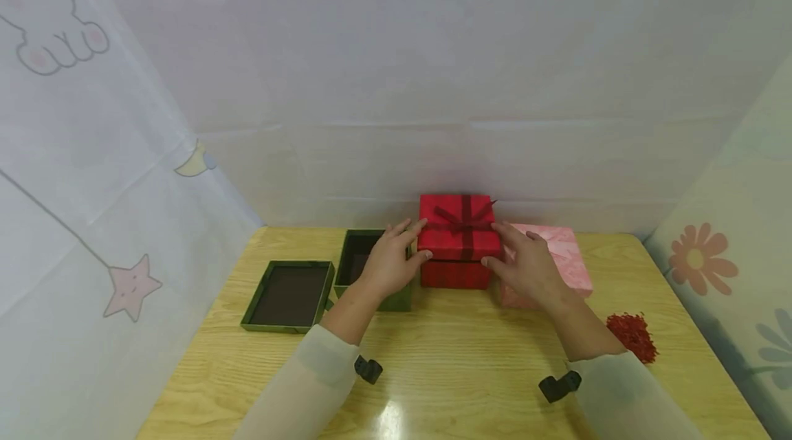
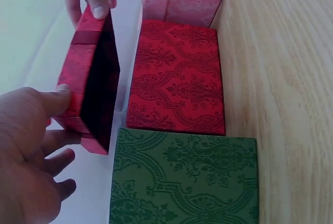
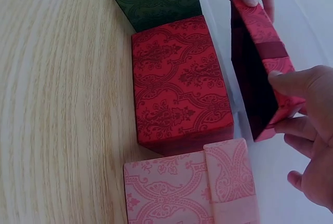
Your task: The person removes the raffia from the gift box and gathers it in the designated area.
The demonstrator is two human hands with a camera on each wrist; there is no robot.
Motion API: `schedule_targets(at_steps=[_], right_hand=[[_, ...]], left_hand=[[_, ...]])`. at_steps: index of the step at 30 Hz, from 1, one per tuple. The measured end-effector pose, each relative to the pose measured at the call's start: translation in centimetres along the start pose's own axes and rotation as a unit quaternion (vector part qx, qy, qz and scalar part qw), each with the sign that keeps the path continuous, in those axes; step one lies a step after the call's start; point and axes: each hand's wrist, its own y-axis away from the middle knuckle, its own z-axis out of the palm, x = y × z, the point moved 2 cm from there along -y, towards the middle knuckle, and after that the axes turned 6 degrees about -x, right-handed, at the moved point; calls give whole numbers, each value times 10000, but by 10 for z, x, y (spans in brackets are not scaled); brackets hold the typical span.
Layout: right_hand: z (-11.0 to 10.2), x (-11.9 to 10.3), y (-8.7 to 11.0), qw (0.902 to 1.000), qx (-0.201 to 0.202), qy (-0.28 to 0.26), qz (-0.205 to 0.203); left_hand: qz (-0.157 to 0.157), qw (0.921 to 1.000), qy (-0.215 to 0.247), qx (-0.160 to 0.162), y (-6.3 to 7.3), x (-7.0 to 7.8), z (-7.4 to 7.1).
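Both hands hold a red box lid (image 1: 448, 240) with a dark ribbon and bow over the red box (image 3: 182, 83). My left hand (image 1: 390, 261) pinches its left edge and my right hand (image 1: 526, 265) its right edge, thumbs at the front side. In both wrist views the lid is apart from the box, its dark inside showing. To the left stands a green box (image 1: 399, 301) without its lid, dark inside. Against the red box's right side is a pink box (image 3: 166, 187) with its lid on, partly behind my right hand in the head view.
The green lid (image 1: 287, 328) lies upturned at the left of the wooden table (image 1: 458, 371). A heap of red shredded paper (image 1: 631, 337) is at the right. White printed cloth (image 1: 433, 82) hangs behind and at both sides.
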Motion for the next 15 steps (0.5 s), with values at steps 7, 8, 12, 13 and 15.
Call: schedule_targets(at_steps=[7, 8, 12, 13, 15], right_hand=[[-1, -1, 4, 9970, 530, -561, -21], [-1, -1, 4, 9960, 577, -683, 53], [-1, -2, 6, 9907, 673, -1117, 376], [-1, -2, 7, 9893, 695, -1212, 428], [0, -2, 8, 9866, 749, -1364, 486]], left_hand=[[312, 9971, 540, 429, 4, -6, 1], [321, 9960, 679, 485, 5, -6, 0], [224, 9897, 1242, 672, 8, -7, -3], [188, 9876, 1382, 719, 9, -8, -3], [113, 9823, 1699, 783, 10, -8, -4]])
